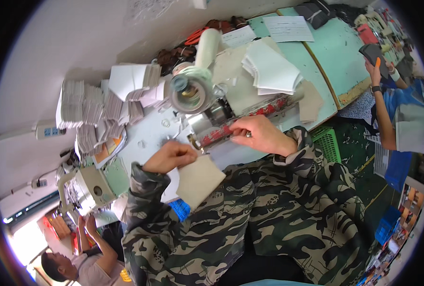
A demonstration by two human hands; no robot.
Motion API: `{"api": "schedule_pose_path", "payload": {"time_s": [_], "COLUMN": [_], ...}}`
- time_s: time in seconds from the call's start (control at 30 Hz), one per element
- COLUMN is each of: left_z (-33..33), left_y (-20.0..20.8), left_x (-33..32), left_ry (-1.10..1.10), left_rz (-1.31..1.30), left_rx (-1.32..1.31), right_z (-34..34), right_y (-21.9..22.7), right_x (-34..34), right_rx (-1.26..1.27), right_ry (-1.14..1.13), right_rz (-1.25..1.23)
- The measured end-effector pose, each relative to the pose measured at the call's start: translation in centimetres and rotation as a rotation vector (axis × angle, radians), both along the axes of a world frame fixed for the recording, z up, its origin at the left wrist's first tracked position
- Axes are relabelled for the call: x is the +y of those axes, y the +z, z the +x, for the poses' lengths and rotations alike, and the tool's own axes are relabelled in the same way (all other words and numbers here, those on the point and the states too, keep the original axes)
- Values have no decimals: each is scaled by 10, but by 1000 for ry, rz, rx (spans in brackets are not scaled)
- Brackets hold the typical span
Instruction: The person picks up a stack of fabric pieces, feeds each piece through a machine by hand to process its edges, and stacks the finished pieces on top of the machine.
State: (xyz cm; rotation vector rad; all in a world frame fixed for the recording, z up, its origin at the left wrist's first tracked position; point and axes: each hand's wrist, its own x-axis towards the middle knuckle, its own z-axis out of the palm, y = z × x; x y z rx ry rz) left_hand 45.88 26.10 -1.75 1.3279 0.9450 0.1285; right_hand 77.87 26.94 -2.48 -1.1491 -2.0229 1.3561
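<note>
My left hand (170, 156) pinches the upper edge of a flat, cream-coloured cut piece (200, 180) with curved sides. The piece hangs over the table's near edge, close to the metal working end of a machine (201, 125). My right hand (262, 135) is at the machine's long arm (264, 108), which is covered in worn red wrapping. A ring is on one finger. Its thumb and fingers are pressed together in front of the red wrapping; whatever may be between them is hidden. Camouflage sleeves cover both my forearms.
Stacks of pale cut pieces (83, 102) stand at the left; a fanned white stack (271, 66) lies beyond the machine. A green crate (327, 143) sits at the right below table height. One co-worker's arms (95, 233) are at a machine lower left; another person's hand (374, 71) holds a dark item.
</note>
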Motion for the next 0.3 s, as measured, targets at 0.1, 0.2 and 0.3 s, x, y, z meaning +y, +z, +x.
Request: {"api": "schedule_pose_path", "payload": {"time_s": [0.1, 0.2, 0.3], "left_z": [26, 26, 19], "left_y": [30, 7, -7], "left_x": [10, 6, 5], "left_ry": [25, 95, 129], "left_rz": [216, 262, 140], "left_rx": [97, 113, 65], "right_z": [-26, -50, -55], "right_y": [-3, -26, -32], "right_x": [0, -8, -6], "right_rx": [77, 170, 107], "right_ry": [39, 3, -54], "right_rz": [-78, -342, -317]}}
